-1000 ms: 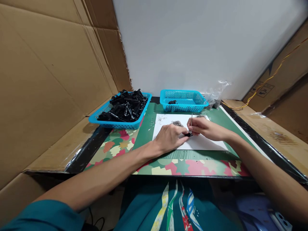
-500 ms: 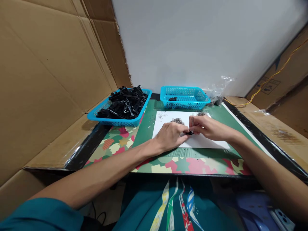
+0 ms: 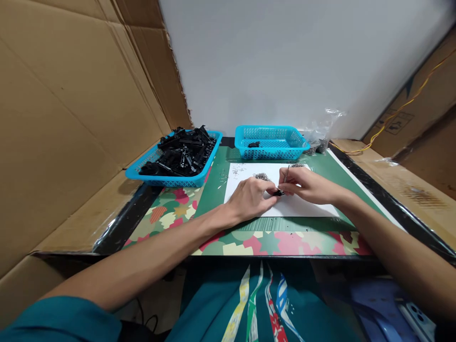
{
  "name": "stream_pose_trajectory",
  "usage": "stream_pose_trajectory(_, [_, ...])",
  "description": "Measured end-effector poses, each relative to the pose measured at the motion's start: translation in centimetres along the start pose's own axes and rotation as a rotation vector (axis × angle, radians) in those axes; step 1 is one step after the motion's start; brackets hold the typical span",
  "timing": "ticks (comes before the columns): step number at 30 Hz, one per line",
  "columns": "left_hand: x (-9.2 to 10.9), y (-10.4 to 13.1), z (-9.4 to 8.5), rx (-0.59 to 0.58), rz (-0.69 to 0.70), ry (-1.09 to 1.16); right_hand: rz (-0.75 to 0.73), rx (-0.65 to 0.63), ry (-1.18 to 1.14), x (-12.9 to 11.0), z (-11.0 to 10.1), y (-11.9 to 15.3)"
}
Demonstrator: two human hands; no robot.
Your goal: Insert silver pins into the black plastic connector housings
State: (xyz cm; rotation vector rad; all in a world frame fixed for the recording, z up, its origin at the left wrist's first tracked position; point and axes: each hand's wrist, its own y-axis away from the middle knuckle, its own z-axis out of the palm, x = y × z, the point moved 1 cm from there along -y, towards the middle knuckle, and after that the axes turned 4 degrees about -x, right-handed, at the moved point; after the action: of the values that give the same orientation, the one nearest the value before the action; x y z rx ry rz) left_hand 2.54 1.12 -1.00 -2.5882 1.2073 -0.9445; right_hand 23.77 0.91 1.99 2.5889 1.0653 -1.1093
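Observation:
My left hand (image 3: 251,199) pinches a small black part (image 3: 278,193) just above a white sheet (image 3: 285,208). Close on its right, my right hand (image 3: 302,184) grips a thin metal tool (image 3: 286,174), held nearly upright, with its lower end by the black part. The exact contact at the tip is too small to make out. Behind my left hand lies a pile of tiny metal pieces (image 3: 262,176). A second small pile (image 3: 298,165) is partly hidden behind my right hand, and loose bits (image 3: 236,169) are scattered at the sheet's far left corner.
A blue basket (image 3: 203,179) heaped with black parts stands at the left. Another blue basket (image 3: 272,154) at the back holds a few black pieces. Beside it sits a clear plastic bag (image 3: 322,135). Cardboard (image 3: 71,95) walls the left side; a yellow cable (image 3: 399,112) runs at right.
The tool in my right hand leans a little more to the right. Both hands stay close together at the black part. The whole view has shifted slightly.

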Motion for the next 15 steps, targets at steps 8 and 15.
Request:
stream_pose_trajectory(8, [0.1,0.1,-0.7,0.129,-0.012,-0.046,-0.090,0.487,-0.169,2.7,-2.6,0.0])
stream_pose_trajectory(15, [-0.7,0.1,-1.8,0.225,-0.044,-0.127,0.066,0.156,-0.239,3.4,-2.4,0.0])
